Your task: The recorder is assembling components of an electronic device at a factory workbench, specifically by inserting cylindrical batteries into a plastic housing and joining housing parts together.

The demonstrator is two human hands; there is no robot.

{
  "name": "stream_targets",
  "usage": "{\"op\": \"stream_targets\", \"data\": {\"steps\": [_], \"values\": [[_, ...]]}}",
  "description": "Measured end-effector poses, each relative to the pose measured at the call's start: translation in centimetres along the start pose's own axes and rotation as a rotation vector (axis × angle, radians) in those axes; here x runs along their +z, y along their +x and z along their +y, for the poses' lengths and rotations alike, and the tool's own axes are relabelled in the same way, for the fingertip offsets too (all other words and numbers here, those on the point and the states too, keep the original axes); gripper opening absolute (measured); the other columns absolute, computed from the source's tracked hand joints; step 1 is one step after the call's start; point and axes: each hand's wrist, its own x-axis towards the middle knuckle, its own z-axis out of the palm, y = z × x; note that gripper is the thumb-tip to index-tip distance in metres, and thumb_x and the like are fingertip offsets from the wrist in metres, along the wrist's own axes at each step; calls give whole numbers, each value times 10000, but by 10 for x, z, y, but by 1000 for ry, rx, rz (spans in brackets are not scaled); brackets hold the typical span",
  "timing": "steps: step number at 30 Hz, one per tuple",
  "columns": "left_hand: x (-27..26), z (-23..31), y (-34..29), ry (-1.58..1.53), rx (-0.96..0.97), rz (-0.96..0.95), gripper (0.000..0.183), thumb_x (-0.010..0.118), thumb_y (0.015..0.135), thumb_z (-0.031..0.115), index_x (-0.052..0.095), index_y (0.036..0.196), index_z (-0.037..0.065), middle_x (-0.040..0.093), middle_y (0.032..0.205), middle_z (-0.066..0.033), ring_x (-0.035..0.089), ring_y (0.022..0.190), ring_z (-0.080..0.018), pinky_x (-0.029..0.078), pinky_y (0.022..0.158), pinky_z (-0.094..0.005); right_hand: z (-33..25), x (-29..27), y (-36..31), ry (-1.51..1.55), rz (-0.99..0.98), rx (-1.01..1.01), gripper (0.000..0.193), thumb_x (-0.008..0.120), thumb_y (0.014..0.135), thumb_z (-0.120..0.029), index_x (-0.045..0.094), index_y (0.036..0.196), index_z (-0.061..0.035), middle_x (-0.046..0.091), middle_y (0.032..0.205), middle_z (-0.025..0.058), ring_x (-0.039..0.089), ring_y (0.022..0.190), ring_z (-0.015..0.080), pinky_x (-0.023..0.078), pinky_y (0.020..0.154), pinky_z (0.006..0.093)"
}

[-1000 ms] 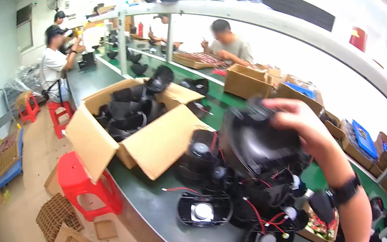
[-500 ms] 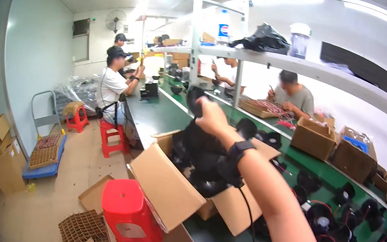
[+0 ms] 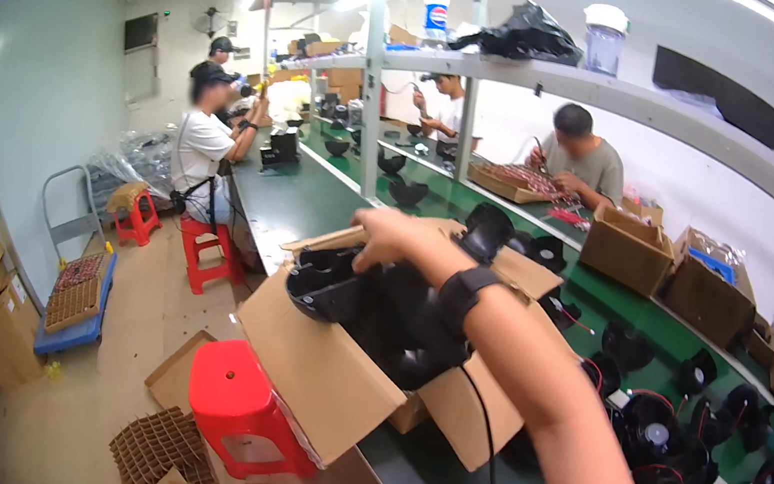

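My right hand (image 3: 392, 243), with a black band at the wrist, reaches from the lower right over an open cardboard box (image 3: 326, 369). Its fingers close on the rim of a black bowl-shaped plastic shell (image 3: 324, 285) at the box's left side. More black shells (image 3: 415, 322) fill the box, partly covered by my hand and forearm. Just beyond the box, a similar black shell (image 3: 407, 193) rests on the green bench, with others farther back. My left hand is out of view.
A red stool (image 3: 242, 391) stands beside the box at the bench edge. Black speaker-like parts with red wires (image 3: 655, 437) crowd the bench at right. Cardboard boxes (image 3: 627, 250) line its far side beneath a shelf (image 3: 612, 100). Several people work around the bench.
My right hand has drawn back from beyond the box to its left side. The black shell it held is out of my grip, and my fingers are on another shell. The view has shifted slightly.
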Motion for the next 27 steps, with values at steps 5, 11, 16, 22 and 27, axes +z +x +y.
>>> {"op": "stream_targets", "data": {"steps": [5, 11, 16, 22, 27], "values": [[11, 8, 20, 204, -47, -8, 625, 471, 827, 462, 552, 1141, -73, 545, 1168, -279, 531, 1099, -375, 364, 993, -469, 34, -90, -131, -160, 146, -66, 606, 717, 786, -378, 532, 1260, -49, 605, 1193, 169, 577, 1098, 350, 462, 919, 415], [16, -29, 23, 157, -46, -307, 656, 463, 835, 500, 564, 1116, -83, 555, 1128, -305, 538, 1043, -401, 406, 916, -510, 57, -205, -410, 62, 51, 246, 400, 603, 910, -301, 588, 1207, -32, 645, 1115, 119, 620, 1027, 211, 483, 893, 345], [68, -63, 81, 99, -426, -947, 535, 526, 879, 423, 590, 1130, -45, 562, 1141, -291, 541, 1047, -404, 408, 920, -509, 49, -252, -688, 2, 260, 1062, 380, 598, 901, -252, 570, 1235, -71, 641, 1115, 70, 631, 985, 172, 499, 829, 313], [132, -99, 72, 151, -664, -772, 493, 555, 863, 392, 608, 1049, -61, 587, 1066, -273, 558, 1000, -369, 440, 876, -464, 61, -209, -866, -160, 181, 1434, 314, 621, 811, -115, 621, 1113, -26, 690, 1002, 105, 663, 907, 185, 517, 806, 325], [142, -146, 64, 575, -451, -521, 430, 548, 901, 351, 606, 976, -68, 607, 992, -252, 580, 930, -328, 461, 828, -398, 102, -179, -989, -274, 347, 1623, 288, 620, 762, -37, 648, 1045, 11, 707, 890, 128, 693, 743, 194, 546, 733, 317]]}}
